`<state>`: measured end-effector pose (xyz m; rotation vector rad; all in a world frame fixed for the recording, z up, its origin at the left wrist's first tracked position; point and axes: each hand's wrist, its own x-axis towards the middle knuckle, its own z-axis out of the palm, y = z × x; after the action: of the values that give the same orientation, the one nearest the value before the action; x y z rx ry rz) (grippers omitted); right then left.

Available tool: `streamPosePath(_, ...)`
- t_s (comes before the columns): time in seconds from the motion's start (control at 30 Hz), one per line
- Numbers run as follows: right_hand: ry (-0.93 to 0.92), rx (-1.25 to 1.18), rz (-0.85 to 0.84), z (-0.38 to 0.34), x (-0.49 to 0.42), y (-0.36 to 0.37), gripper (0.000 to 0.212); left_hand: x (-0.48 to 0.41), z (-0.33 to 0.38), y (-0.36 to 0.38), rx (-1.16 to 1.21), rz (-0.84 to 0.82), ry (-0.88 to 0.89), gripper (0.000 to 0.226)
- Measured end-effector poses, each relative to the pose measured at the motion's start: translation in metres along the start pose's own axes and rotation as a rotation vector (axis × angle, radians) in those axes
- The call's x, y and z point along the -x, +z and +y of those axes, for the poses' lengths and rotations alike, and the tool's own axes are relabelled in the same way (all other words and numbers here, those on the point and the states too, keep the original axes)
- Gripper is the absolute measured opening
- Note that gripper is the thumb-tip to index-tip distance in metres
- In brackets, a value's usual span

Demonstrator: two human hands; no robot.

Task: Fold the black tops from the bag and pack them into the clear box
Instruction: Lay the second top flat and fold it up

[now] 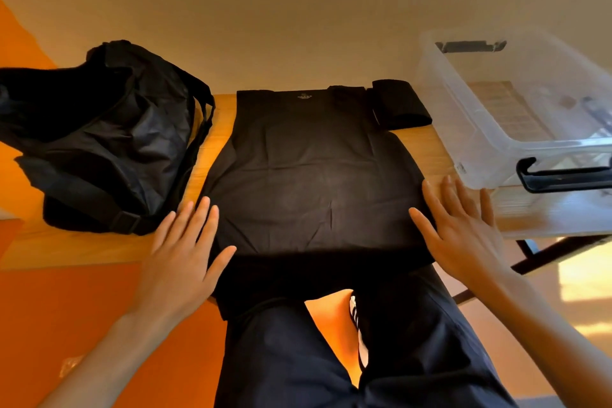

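Surface: wooden table (92, 247) is standing against a plain beige wall, with orange floor showing on the left.
Garment: black top (314, 175) is lying spread flat in the middle of the table, neck toward the wall, hem hanging over the near edge.
Left: left hand (185, 248) is resting flat on the top's lower left edge, fingers straight and slightly spread.
Right: right hand (463, 228) is lying flat along the lower right edge, fingers straight.
Source: black bag (109, 142) is slumping on the table's left end, just beside the top.
Finished piece: folded top (399, 103) is sitting by the spread top's right shoulder.
Container: clear box (463, 116) is standing at the right end, near the folded top.
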<state>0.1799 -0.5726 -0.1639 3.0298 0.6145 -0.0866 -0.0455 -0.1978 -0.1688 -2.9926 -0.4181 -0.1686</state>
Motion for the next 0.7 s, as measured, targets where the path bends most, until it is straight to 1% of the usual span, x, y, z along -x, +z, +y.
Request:
streamPosePath(0.07,0.004,-0.057,0.041,-0.002,0.012,-0.003,0.079,0.004,0.002,-0.003,0.048,0.047,-0.028,0.08)
streamPosePath(0.1,-0.008,-0.12,0.101,-0.006,0.019,-0.004,0.077,0.005,0.005,-0.007,0.082,0.086,-0.029,0.077)
streamPosePath(0.17,-0.022,-0.334,0.294,-0.017,0.04,-0.006,0.069,0.013,0.014,-0.013,0.181,0.203,-0.022,0.07)
streamPosePath(0.2,0.007,-0.467,0.411,-0.022,0.053,-0.006,0.059,0.021,0.019,-0.013,0.256,0.282,-0.049,0.065)
streamPosePath(0.23,0.06,-0.59,0.502,-0.026,0.065,-0.003,0.046,0.033,0.025,-0.012,0.343,0.369,-0.122,0.058)
streamPosePath(0.27,0.125,-0.681,0.534,-0.028,0.076,0.001,0.035,0.047,0.033,-0.011,0.451,0.447,-0.237,0.049)
streamPosePath(0.3,0.196,-0.732,0.499,-0.028,0.082,0.007,0.03,0.059,0.042,-0.009,0.572,0.494,-0.379,0.043)
streamPosePath(0.33,0.27,-0.758,0.41,-0.025,0.085,0.015,0.031,0.067,0.05,-0.006,0.696,0.488,-0.526,0.039)
streamPosePath(0.37,0.345,-0.771,0.294,-0.02,0.085,0.023,0.035,0.072,0.057,0.001,0.8,0.419,-0.667,0.039)
streamPosePath(0.4,0.404,-0.771,0.175,-0.016,0.083,0.031,0.043,0.075,0.06,0.013,0.87,0.306,-0.779,0.04)
streamPosePath(0.43,0.434,-0.779,0.075,-0.012,0.081,0.035,0.05,0.074,0.061,0.022,0.925,0.176,-0.849,0.046)
streamPosePath(0.47,0.44,-0.811,-0.001,-0.011,0.077,0.037,0.055,0.071,0.06,0.03,0.999,0.079,-0.868,0.053)
streamPosePath(0.5,0.436,-0.861,-0.053,-0.013,0.075,0.036,0.053,0.068,0.056,0.036,1.107,0.033,-0.857,0.058)
streamPosePath(0.53,0.428,-0.92,-0.08,-0.015,0.073,0.035,0.045,0.064,0.054,0.04,1.23,0.016,-0.843,0.054)
streamPosePath(0.6,0.406,-1.025,-0.07,-0.018,0.071,0.034,0.025,0.058,0.053,0.037,1.424,-0.028,-0.83,0.03)
streamPosePath(0.67,0.392,-1.081,-0.03,-0.02,0.072,0.031,0.025,0.056,0.053,0.03,1.451,-0.005,-0.811,0.013)
streamPosePath(0.7,0.386,-1.088,-0.013,-0.02,0.075,0.03,0.027,0.056,0.055,0.025,1.426,0.015,-0.793,0.011)
